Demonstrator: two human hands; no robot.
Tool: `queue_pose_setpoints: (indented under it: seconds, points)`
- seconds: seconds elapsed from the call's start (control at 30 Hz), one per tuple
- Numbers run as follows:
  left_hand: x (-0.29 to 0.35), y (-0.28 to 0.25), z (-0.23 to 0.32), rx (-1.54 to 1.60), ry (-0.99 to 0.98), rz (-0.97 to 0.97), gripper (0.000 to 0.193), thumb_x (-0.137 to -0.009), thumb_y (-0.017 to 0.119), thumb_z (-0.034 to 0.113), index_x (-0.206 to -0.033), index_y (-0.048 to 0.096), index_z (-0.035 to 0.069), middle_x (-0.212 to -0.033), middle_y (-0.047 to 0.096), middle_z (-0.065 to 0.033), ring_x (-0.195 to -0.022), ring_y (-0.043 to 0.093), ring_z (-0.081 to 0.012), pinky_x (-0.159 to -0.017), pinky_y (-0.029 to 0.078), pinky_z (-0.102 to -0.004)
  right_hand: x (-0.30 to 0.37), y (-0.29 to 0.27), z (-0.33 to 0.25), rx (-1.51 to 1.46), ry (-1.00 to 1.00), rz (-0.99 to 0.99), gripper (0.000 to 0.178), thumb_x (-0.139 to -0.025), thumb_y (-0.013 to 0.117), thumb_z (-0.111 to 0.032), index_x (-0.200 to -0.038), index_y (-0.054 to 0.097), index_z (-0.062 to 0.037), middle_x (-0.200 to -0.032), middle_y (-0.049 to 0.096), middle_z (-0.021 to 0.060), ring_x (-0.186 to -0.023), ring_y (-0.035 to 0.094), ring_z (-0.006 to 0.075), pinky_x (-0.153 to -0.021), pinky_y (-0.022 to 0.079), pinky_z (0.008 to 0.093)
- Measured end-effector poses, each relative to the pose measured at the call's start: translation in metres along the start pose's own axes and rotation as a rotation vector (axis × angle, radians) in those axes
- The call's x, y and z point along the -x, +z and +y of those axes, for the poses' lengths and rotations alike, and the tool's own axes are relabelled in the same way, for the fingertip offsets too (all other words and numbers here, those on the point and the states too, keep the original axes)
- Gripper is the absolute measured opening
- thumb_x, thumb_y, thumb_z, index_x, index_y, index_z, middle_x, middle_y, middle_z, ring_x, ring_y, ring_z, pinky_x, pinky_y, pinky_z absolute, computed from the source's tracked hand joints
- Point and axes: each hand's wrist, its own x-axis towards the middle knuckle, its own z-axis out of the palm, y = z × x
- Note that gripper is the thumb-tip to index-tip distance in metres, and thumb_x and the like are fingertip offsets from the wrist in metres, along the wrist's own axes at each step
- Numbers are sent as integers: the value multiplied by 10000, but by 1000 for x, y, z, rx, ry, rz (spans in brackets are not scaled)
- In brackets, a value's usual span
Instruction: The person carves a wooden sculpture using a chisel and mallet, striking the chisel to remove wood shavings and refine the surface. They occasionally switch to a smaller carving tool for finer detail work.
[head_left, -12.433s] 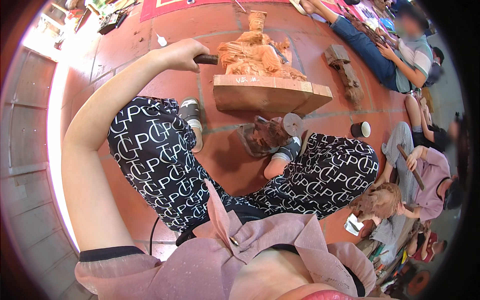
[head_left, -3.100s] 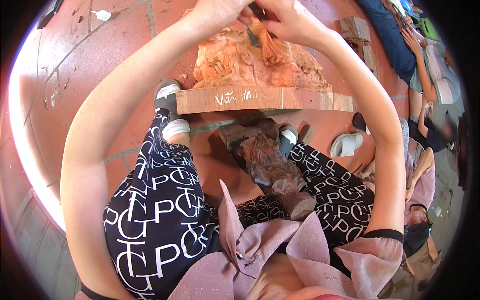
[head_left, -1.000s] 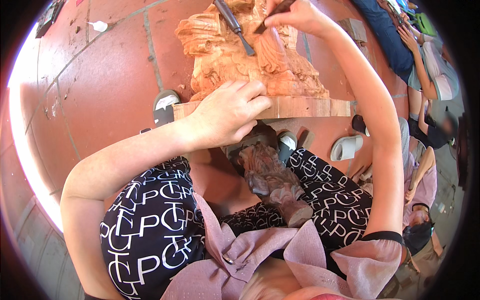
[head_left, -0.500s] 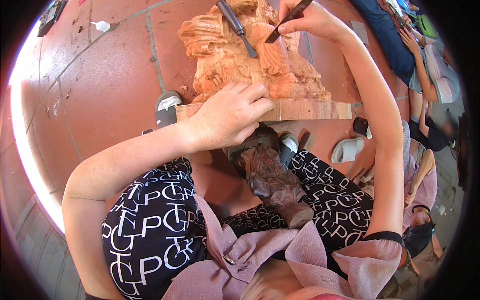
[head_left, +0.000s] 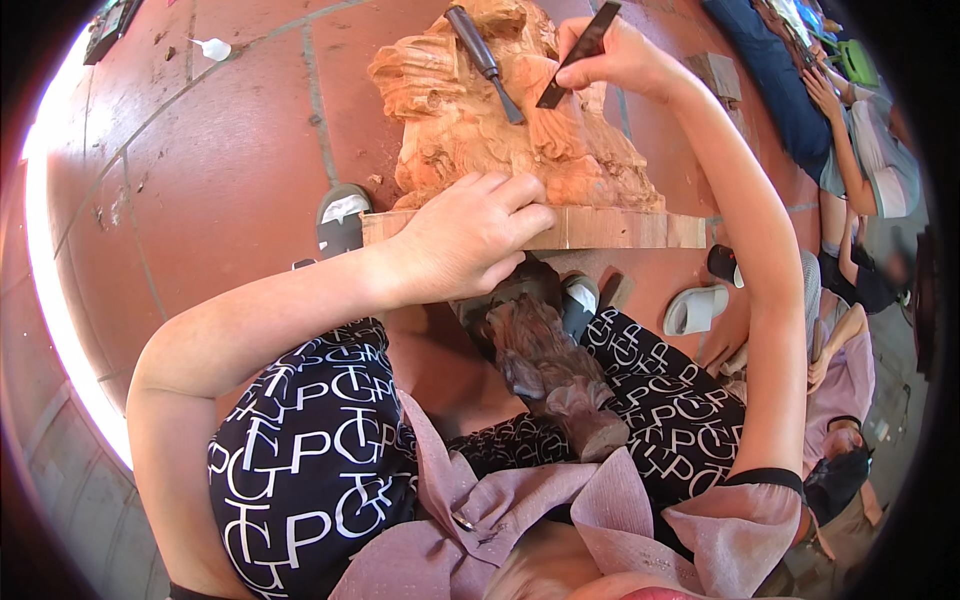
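A reddish-brown wood carving [head_left: 450, 130] with deep folds stands in front of me on its thick, plain wooden base [head_left: 610, 228]. My left hand [head_left: 475, 232] bends its fingers over the near edge, gripping the carving low down by the base. Pinched in my right hand [head_left: 625, 62] is a flat, dark, blade-like tool [head_left: 580, 52], tilted, with its lower end at the carving's upper right part. Next to it, a chisel [head_left: 478, 48] with a dark handle and flared tip lies on the carving. Whether the flat tool's end touches wood I cannot tell.
A darker carved wooden piece [head_left: 545, 365] is between my legs, below the base. Sandals [head_left: 695, 310] and a small white bottle [head_left: 213, 48] lie on the red tiled floor. Other people [head_left: 865, 150] sit along the right side. A wooden block [head_left: 716, 75] lies beyond my right forearm.
My right hand has come slightly nearer with the flat tool, which now stands a little steeper. The whole view has shifted slightly. My left hand keeps its place on the carving.
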Motion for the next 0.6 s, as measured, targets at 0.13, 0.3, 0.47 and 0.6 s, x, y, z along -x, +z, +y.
queue_pose_setpoints:
  seconds: [0.13,0.3,0.47,0.6]
  points:
    - [0,3,-2,-10,0,-3,405,-697,693,70,-1081,565,52,-1061,523,-116,-982,547,-324,-855,464,-421,-4,-1,19,7,-89,155,149,-825,715,-131,-885,603,-53,-732,609,-12,-655,568,62,-618,449,224]
    - [2,4,-3,-24,5,5,418,-693,696,76,-1090,566,52,-1058,522,-118,-975,547,-324,-854,466,-421,-2,4,-12,-268,-68,284,139,-818,720,-85,-909,629,-34,-730,654,36,-621,616,117,-575,494,253]
    - [2,2,-2,-16,-1,0,426,-690,695,75,-1096,566,50,-1058,525,-120,-983,546,-324,-856,467,-421,15,31,-21,-223,-11,182,155,-834,640,-96,-983,621,-56,-715,618,31,-588,590,122,-532,457,269]
    - [3,4,-4,-28,11,8,411,-692,692,76,-1084,571,41,-1060,528,-123,-991,547,-324,-858,465,-423,34,51,-27,-287,45,161,89,-819,634,-88,-886,628,-30,-717,594,0,-553,530,56,-510,428,218]
